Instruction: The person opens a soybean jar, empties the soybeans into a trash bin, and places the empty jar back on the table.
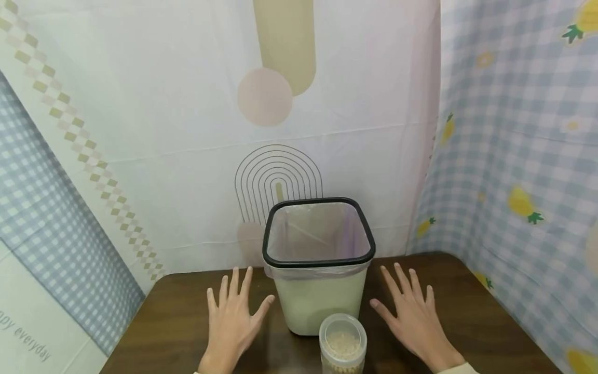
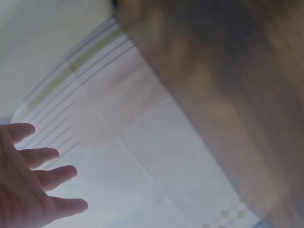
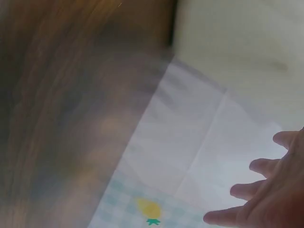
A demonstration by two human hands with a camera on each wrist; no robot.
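Observation:
A pale green trash can with a black rim and a thin plastic liner stands on the brown table. In front of it is a clear lidded jar with light, grain-like contents in it. My left hand is left of the can, palm down with its fingers spread. On the other side, my right hand is spread in the same way. Neither hand holds anything. The left wrist view has the fingers of the left hand at its left edge; the right hand shows at lower right in its wrist view.
The dark wooden table has rounded back corners. Behind it hangs a white patterned cloth. A blue checked cloth with pineapples runs along the right side, and another checked cloth hangs at the left.

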